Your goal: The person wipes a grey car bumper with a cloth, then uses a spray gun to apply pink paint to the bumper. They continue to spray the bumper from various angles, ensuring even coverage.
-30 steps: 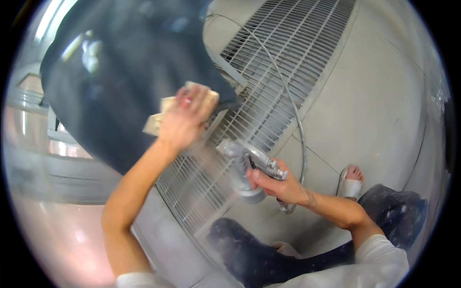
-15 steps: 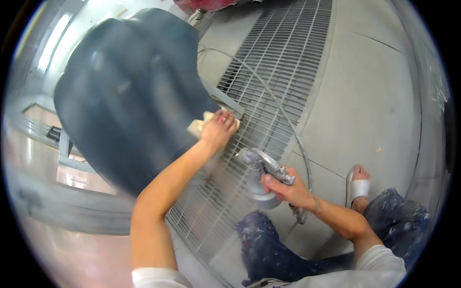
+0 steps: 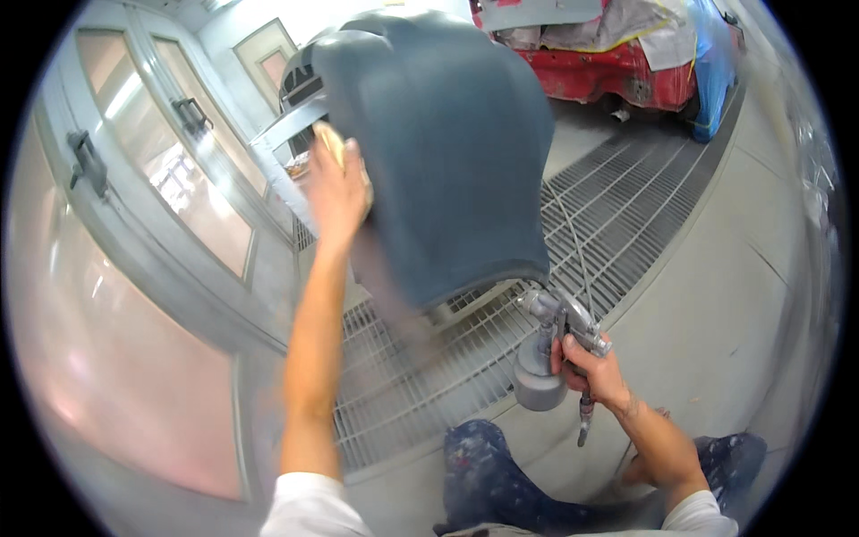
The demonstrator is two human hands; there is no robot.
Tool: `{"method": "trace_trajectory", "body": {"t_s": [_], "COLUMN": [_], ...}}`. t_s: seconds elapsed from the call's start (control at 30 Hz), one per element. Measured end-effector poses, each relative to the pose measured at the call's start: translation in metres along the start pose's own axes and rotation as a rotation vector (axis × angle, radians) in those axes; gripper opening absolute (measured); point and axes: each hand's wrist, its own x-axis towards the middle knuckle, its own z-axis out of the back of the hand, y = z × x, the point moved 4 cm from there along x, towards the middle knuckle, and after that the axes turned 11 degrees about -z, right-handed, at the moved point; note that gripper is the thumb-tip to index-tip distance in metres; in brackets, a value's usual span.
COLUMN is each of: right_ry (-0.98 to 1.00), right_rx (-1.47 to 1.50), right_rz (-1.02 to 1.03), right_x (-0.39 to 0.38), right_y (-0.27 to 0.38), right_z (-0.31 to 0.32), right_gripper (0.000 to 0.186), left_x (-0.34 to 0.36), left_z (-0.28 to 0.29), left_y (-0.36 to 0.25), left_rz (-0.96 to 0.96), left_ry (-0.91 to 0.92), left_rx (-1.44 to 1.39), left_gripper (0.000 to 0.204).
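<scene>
Pale cloth [image 3: 331, 145] held at left edge of dark panel [image 3: 447, 152], clamped in fingers of left hand [image 3: 338, 199]; spray gun [image 3: 540, 365] gripped by right hand [image 3: 588, 367] below panel's lower right corner. Cloth best kept flat, gun clear.

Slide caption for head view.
Left hand holds a cloth by the dark panel; right hand grips a spray gun.

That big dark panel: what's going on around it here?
A person's left hand holds a pale yellow cloth at the left edge of the dark panel. Their right hand grips a spray gun near the panel's lower right corner. Beyond the panel stands a partly covered red vehicle.
</scene>
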Motion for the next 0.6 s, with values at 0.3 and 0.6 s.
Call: {"method": "trace_trajectory", "body": {"t_s": [0.3,0.6], "right_ry": [-0.112,-0.174], "right_rx": [-0.108,-0.115], "right_rz": [0.103,0.008], "right_x": [-0.005,-0.001], "right_y": [0.007,0.0], "right_z": [0.0,0.009], "right_gripper": [0.039,0.037], "left_x": [-0.022,0.002], "left_z": [-0.027,0.032], "left_y": [0.053,0.099], "left_rz": [0.605,0.641], "left_ry": [-0.308,-0.246], "left_rx": [-0.777,-1.066], "left_gripper": [0.053,0.046]}}
